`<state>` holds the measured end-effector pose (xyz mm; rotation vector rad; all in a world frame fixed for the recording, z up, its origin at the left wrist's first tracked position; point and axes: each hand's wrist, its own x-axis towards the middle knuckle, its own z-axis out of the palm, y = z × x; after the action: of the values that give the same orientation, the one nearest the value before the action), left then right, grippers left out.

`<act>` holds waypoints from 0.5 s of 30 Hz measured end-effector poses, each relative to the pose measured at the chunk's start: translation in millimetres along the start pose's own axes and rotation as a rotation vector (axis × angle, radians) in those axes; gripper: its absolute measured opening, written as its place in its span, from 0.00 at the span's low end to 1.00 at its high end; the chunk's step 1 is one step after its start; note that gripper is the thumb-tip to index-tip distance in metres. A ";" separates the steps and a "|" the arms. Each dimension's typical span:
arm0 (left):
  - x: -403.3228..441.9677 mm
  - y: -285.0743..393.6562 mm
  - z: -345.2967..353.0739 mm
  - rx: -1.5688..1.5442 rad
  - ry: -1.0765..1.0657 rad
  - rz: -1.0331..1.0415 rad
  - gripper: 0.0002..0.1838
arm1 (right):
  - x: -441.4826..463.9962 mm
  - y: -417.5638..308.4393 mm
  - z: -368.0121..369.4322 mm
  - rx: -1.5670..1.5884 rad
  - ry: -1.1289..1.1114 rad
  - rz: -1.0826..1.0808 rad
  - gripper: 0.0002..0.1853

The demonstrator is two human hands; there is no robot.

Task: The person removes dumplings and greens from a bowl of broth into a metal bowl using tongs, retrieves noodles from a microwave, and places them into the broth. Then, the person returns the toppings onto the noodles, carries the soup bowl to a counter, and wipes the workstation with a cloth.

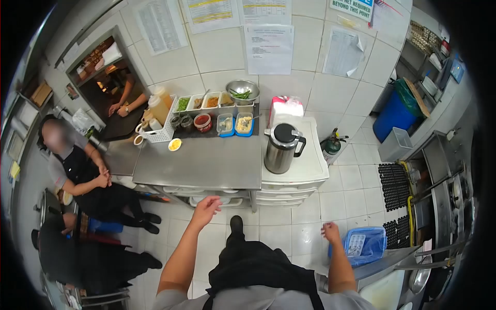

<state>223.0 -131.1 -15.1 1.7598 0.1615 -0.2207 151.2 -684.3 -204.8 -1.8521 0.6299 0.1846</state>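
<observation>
Looks like an in-between step to me. Left hand (207,207) is just off the grey stainless-steel bench's (201,165) front edge, fingers loose, half-open, nothing visible in them. Right hand (330,232) is nearest the upper-left corner of the blue rectangular plastic basket (380,241) on the floor; fingers curled, can't tell if closed. Grabbing anything off the bench would mean reaching over that front edge. Stuff underneath is mostly hidden, basket contents hard to make out.

Papers (269,51) on tiled wall (217,57); extinguisher (332,146) nr white drawers (304,160); blue bin (392,118) w/ liner (407,97).

Both arms (180,256) reach forward, hands (206,207) apart and loosely curled.
</observation>
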 end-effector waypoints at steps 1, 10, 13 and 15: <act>20.9 13.8 6.6 -0.009 -0.015 0.002 0.14 | -6.3 18.0 4.0 -0.026 -0.014 0.061 0.12; 94.8 -44.3 155.3 0.256 -1.383 0.212 0.17 | -220.7 142.5 73.2 0.185 0.314 0.881 0.13; 105.3 -36.5 189.8 0.372 -1.831 0.171 0.19 | -304.6 142.6 134.9 0.442 0.676 0.863 0.12; 123.9 -26.3 218.4 0.659 -2.029 0.075 0.19 | -343.9 96.6 178.4 0.577 0.978 0.791 0.12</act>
<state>324.5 -341.5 -111.0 1.3239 -1.5433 -1.9623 -157.3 -431.0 -207.2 -0.9583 1.8538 -0.3942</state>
